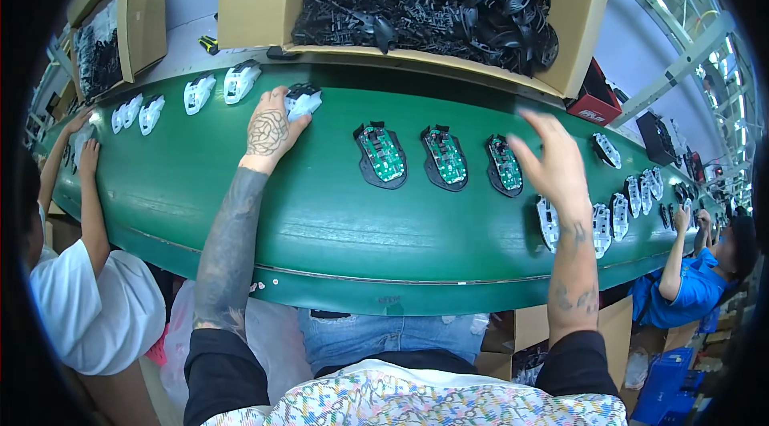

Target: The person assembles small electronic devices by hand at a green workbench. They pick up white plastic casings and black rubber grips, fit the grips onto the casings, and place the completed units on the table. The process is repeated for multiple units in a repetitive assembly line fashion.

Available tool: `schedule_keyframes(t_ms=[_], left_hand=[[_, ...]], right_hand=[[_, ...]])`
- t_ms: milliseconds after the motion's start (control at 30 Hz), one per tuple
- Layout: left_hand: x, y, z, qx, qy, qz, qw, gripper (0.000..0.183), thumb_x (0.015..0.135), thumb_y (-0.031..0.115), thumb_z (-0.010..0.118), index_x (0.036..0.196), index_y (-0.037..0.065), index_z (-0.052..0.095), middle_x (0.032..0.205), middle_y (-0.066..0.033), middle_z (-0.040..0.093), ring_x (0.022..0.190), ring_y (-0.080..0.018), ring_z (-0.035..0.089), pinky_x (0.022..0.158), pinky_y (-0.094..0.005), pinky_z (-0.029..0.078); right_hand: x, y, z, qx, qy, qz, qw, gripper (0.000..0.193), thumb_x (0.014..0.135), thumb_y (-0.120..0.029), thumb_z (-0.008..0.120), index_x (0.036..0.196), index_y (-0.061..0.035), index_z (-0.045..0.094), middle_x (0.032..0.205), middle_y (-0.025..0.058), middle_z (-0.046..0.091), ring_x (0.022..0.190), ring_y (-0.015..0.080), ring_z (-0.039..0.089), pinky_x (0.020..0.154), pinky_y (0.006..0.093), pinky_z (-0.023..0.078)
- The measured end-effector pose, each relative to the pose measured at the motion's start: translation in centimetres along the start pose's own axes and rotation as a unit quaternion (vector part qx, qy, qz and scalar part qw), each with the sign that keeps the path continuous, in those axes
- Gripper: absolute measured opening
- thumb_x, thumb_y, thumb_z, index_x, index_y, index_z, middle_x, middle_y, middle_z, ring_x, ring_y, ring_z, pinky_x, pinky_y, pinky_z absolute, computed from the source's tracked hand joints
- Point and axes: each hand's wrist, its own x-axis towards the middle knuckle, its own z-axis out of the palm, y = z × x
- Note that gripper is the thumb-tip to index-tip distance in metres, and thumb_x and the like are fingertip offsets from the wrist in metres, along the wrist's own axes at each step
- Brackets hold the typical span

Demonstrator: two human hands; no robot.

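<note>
My left hand reaches to the far side of the green belt, its fingers closed on a white and black computer mouse shell. My right hand hangs with thumb and fingers apart and nothing between them. Nearest to its thumb lies a black mouse base with a green circuit board. Two more such mouse bases lie in a row to the left of it. Partly hidden under my right wrist is a whitish mouse frame, with another frame just right of the forearm.
Several white mouse shells stand along the belt's far left. A cardboard box full of black plastic parts borders the belt's far side. More mouse frames lie at right. Co-workers work at the left and right.
</note>
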Motion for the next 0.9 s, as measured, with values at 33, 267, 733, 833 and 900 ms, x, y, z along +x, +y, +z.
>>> schedule_keyframes(t_ms=[33, 267, 733, 833, 900], left_hand=[[-0.3, 0.3, -0.6, -0.002, -0.004, -0.003, 1.000, 0.065, 0.073, 0.036, 0.076, 0.123, 0.002, 0.053, 0.113, -0.0205, 0.058, 0.108, -0.0359, 0.057, 0.093, -0.0428, 0.048], [-4.3, 3.5, -4.1, -0.511, -0.121, -0.163, 0.835, 0.065, 0.080, 0.031, 0.076, 0.129, -0.005, 0.052, 0.118, -0.0153, 0.063, 0.105, -0.0211, 0.062, 0.090, -0.0338, 0.049], [-6.7, 12.3, -2.9, -0.552, -0.180, -0.050, 0.813, 0.056, 0.090, 0.031, 0.063, 0.137, 0.008, 0.043, 0.122, -0.0165, 0.057, 0.104, -0.0300, 0.060, 0.083, -0.0371, 0.052], [-7.1, 13.4, -2.2, -0.354, -0.052, 0.102, 0.928, 0.061, 0.083, 0.027, 0.069, 0.135, 0.009, 0.044, 0.117, -0.0193, 0.053, 0.110, -0.0334, 0.054, 0.090, -0.0413, 0.049], [-7.9, 14.0, -2.0, -0.356, -0.065, 0.102, 0.927, 0.062, 0.079, 0.021, 0.070, 0.136, 0.013, 0.046, 0.114, -0.0205, 0.050, 0.114, -0.0356, 0.049, 0.095, -0.0445, 0.045]], right_hand=[[2.7, 0.0, 1.4, 0.026, 0.003, -0.034, 0.999, 0.033, 0.087, -0.024, 0.066, 0.115, -0.0072, 0.064, 0.109, 0.0143, 0.064, 0.104, 0.0322, 0.060, 0.089, 0.0404, 0.048], [18.6, -2.1, 10.3, -0.021, 0.007, -0.008, 1.000, 0.026, 0.085, -0.032, 0.064, 0.106, -0.0172, 0.071, 0.105, 0.0132, 0.066, 0.104, 0.0314, 0.062, 0.090, 0.0428, 0.050], [11.2, -5.1, 5.4, 0.562, -0.046, 0.117, 0.818, 0.027, 0.094, -0.018, 0.059, 0.117, -0.0027, 0.062, 0.091, 0.0056, 0.066, 0.079, 0.0132, 0.066, 0.069, 0.0248, 0.054], [4.3, -6.6, 3.9, 0.609, -0.136, 0.046, 0.780, 0.025, 0.093, -0.009, 0.061, 0.116, 0.0010, 0.059, 0.092, 0.0049, 0.063, 0.077, 0.0109, 0.065, 0.068, 0.0228, 0.054], [0.8, -7.3, 4.3, 0.641, -0.131, 0.081, 0.752, 0.027, 0.088, -0.002, 0.066, 0.114, 0.0017, 0.059, 0.092, 0.0053, 0.063, 0.079, 0.0106, 0.065, 0.069, 0.0221, 0.054]])
